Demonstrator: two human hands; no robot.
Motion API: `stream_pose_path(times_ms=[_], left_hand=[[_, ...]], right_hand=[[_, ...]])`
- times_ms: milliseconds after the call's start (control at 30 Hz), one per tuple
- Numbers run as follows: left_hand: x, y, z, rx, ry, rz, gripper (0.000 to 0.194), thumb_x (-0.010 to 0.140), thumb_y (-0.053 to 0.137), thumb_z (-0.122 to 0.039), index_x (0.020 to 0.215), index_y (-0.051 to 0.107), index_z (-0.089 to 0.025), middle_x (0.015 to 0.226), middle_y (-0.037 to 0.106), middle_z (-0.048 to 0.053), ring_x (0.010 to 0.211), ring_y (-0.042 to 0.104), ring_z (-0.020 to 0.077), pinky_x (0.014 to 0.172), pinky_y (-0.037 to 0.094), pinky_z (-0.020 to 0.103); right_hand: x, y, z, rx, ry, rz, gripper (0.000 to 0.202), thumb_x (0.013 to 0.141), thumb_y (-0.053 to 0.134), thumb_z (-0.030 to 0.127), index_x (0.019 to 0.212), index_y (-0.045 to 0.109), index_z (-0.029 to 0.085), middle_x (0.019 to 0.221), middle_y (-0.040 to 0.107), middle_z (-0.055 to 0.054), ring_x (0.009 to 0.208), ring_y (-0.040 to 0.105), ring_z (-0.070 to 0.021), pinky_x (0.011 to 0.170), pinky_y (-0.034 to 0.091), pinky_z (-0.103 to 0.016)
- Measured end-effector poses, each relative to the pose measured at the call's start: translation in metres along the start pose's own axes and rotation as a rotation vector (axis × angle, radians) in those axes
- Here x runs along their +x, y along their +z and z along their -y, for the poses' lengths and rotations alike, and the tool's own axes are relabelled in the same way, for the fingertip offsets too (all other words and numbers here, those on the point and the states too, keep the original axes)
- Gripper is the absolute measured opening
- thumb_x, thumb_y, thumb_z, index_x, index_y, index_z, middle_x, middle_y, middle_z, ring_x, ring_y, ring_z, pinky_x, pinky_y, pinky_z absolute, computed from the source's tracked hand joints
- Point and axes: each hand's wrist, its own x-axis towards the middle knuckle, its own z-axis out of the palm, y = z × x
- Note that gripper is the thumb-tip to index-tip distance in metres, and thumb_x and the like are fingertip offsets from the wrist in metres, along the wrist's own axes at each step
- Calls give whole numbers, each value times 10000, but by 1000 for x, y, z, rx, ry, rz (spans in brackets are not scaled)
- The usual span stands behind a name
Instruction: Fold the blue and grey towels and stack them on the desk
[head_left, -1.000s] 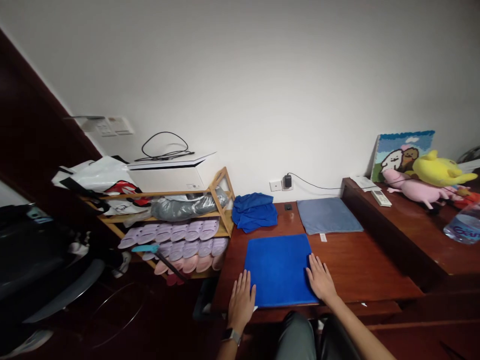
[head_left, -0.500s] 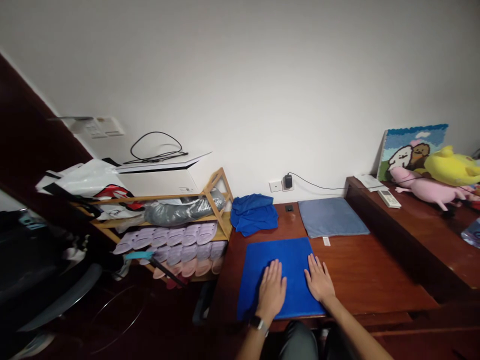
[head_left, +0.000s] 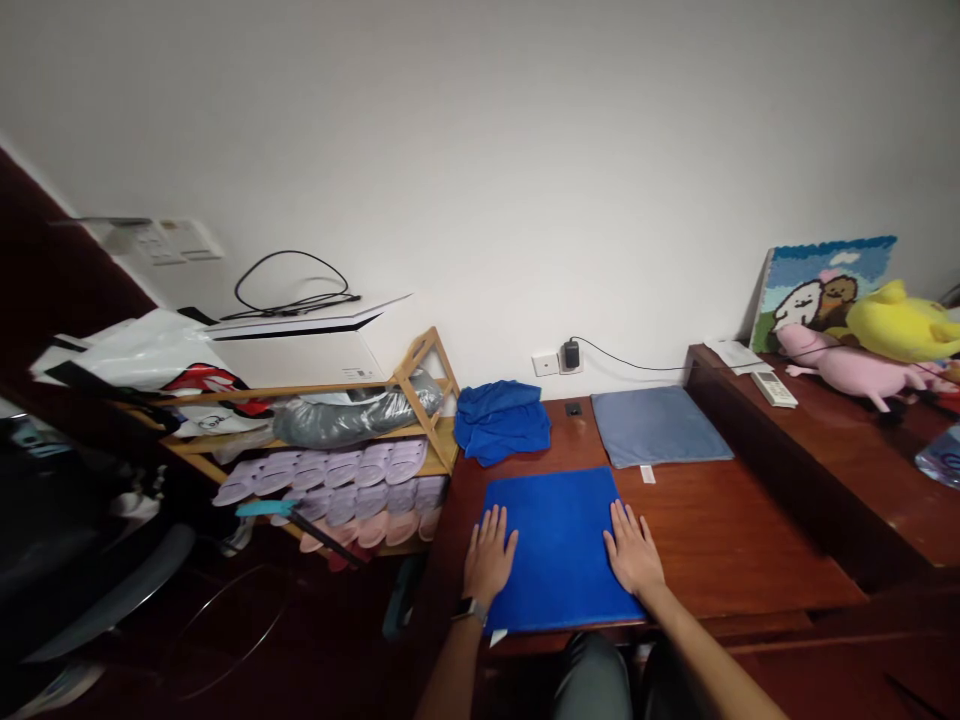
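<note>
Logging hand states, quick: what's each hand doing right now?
Left hand: open, palm down at the bright blue cloth's left edge.
Right hand: open, palm down at its right edge.

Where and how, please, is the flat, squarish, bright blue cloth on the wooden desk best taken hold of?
I would pinch the blue cloth by its near-left corner, at the small white tag, coming from the front with the left hand: it lies flat near the front edge of the desk, so a thumb could slip under.
</note>
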Motion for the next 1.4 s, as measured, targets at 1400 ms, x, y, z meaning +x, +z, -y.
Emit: stream_pose_path(times_ms=[1400], left_hand=[[79,25,-97,-142,206,51,670,1089,232,-535,1645,354,-182,1690,368,87,1585,314,268,1303,278,518]], right_hand=[[84,1,-2,33,-50,-41,677,1061,225,419,1678,239,141,1728,196,-53,1632,143,-248,1339,100,-480]])
